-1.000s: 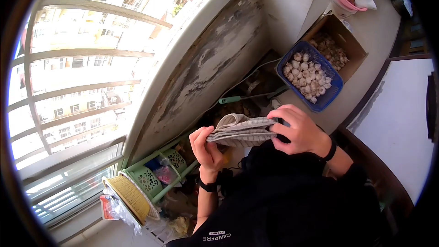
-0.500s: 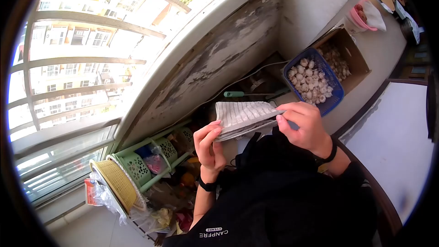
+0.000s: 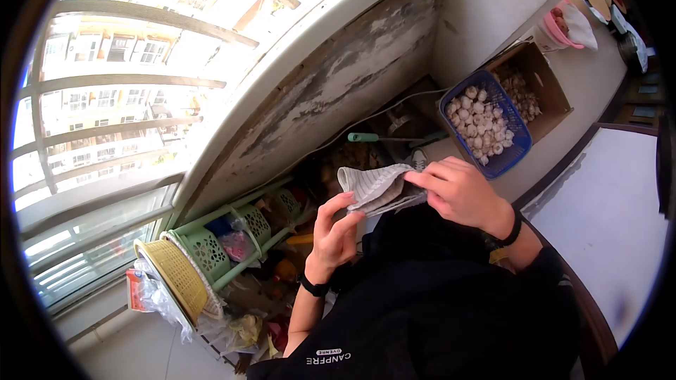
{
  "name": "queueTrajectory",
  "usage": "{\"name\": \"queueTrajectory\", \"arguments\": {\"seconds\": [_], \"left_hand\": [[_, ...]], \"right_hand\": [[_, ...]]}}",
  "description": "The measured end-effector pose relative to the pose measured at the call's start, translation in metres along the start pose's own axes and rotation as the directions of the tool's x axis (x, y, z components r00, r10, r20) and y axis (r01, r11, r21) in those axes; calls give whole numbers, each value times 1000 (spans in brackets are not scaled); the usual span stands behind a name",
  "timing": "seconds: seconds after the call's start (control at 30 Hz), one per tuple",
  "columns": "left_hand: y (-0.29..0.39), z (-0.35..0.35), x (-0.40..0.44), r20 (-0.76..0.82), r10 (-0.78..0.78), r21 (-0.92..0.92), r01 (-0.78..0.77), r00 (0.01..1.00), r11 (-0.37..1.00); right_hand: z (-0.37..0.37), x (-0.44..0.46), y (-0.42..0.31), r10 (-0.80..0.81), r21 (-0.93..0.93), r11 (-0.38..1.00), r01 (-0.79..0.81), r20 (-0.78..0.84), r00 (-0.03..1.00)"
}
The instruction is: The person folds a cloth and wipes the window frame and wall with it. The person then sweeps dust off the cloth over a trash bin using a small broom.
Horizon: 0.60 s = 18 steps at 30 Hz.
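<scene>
A light grey ribbed cloth [image 3: 380,186], folded in layers, is held up in front of my black shirt. My left hand [image 3: 334,239] pinches its left end between thumb and fingers. At its right end, my right hand [image 3: 461,193] grips the upper edge with thumb and fingertips. The layers bulge apart a little in the middle. Each wrist has a black band. Beyond the cloth lies a tool with a green handle [image 3: 363,137].
A blue basket of garlic [image 3: 522,142] sits by a cardboard box [image 3: 553,91] at the upper right. Behind are a pink bowl [image 3: 551,27] and a white bag. At lower left stand a green rack [image 3: 208,253] and a yellow basket [image 3: 172,274]. A barred window fills the upper left.
The cloth went from a thick folded stack to a flatter one, and now its top layer curls. My right hand has shifted slightly left along the edge. The view has turned a little.
</scene>
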<state>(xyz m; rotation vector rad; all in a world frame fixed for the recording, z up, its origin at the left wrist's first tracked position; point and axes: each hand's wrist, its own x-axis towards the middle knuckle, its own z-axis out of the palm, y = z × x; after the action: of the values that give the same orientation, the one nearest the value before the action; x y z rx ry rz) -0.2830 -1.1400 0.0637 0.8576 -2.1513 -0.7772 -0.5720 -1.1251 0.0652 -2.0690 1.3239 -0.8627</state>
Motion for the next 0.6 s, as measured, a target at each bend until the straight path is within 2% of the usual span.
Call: {"name": "queueTrajectory", "arguments": {"seconds": [0.1, 0.2, 0.3, 0.5, 0.6], "left_hand": [[2, 1, 1, 2, 28, 4, -28, 1000, 1000], [5, 6, 1, 4, 34, 2, -34, 999, 999], [7, 9, 1, 13, 17, 5, -17, 1000, 1000], [6, 11, -3, 23, -82, 54, 81, 996, 995], [0, 8, -6, 25, -95, 96, 92, 995, 991]], "right_hand": [[1, -2, -5, 110, -3, 994, -111, 145, 983], [3, -1, -4, 150, -30, 989, -147, 255, 955], [11, -3, 4, 102, -61, 994, -90, 258, 961], [23, -10, 11, 129, 42, 990, -135, 125, 984], [17, -10, 7, 123, 163, 981, -106, -99, 987]]}}
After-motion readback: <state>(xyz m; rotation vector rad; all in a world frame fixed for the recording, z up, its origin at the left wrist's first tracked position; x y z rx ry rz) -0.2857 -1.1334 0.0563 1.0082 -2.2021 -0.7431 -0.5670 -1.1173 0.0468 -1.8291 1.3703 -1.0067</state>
